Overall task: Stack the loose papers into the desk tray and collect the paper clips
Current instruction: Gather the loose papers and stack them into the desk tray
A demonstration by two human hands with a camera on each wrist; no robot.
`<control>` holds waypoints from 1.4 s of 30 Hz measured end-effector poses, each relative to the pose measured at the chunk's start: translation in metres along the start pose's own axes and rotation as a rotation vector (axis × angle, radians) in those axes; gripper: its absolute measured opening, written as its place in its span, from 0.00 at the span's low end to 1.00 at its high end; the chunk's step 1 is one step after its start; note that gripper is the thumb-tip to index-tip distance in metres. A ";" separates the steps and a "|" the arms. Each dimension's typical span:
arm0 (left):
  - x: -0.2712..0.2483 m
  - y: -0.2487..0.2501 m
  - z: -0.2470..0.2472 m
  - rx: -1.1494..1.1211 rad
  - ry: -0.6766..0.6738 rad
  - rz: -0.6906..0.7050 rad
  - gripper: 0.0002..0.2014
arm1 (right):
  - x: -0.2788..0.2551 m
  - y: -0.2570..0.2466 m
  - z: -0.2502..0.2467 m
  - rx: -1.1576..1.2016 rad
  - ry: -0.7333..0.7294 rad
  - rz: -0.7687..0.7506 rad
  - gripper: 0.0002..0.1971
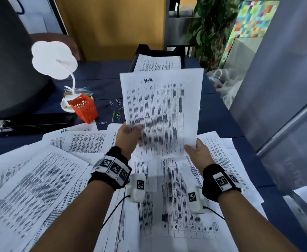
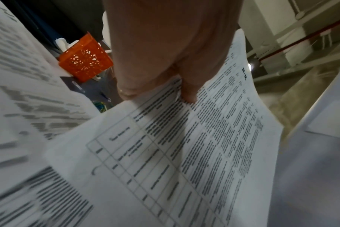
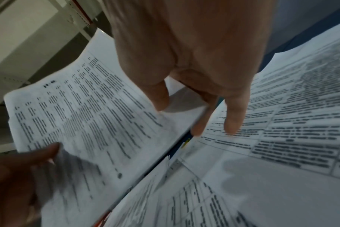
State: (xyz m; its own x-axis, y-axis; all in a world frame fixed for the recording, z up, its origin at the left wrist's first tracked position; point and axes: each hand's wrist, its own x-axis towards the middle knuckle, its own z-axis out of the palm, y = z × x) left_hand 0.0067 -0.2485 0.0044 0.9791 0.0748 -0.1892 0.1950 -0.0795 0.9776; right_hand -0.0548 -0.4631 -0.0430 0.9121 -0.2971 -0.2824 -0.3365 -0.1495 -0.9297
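A sheet in both hands, on its way to the tray

The left hand (image 1: 129, 133) pinches the sheet (image 1: 161, 110) at its lower left edge, thumb on the printed face and the other fingers behind; the right hand (image 1: 198, 151) holds the lower right corner, thumb on top, with at least two fingers (image 3: 233, 113) hanging straight and free below it. The sheet hangs above the desk (image 1: 103, 73), between the loose papers (image 1: 39, 179) near the person and the black tray (image 1: 143, 51) at the far edge, which already holds paper. This looks like the stacking step. Next, the sheet probably needs carrying forward, squaring with the tray and laying flat. The paper clips (image 1: 115, 113) lie scattered beside the orange cup (image 1: 84, 108), not yet collected.
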 end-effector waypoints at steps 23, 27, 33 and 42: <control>0.059 0.014 -0.017 0.470 -0.010 0.134 0.17 | 0.081 -0.103 0.030 0.420 0.159 -0.048 0.06; 0.063 -0.013 -0.025 0.862 -0.206 -0.038 0.31 | 0.105 -0.127 0.030 0.492 0.208 -0.007 0.19; 0.058 -0.043 -0.034 1.360 -0.424 -0.228 0.43 | 0.123 -0.155 0.042 0.592 0.225 0.043 0.27; 0.060 -0.051 -0.034 1.389 -0.441 -0.252 0.46 | 0.147 -0.160 0.054 0.483 0.273 0.133 0.21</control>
State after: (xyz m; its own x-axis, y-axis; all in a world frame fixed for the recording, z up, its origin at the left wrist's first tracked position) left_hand 0.0535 -0.2062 -0.0536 0.8006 -0.0503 -0.5971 0.0079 -0.9955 0.0944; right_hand 0.1454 -0.4322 0.0521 0.7541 -0.5266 -0.3924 -0.2400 0.3352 -0.9111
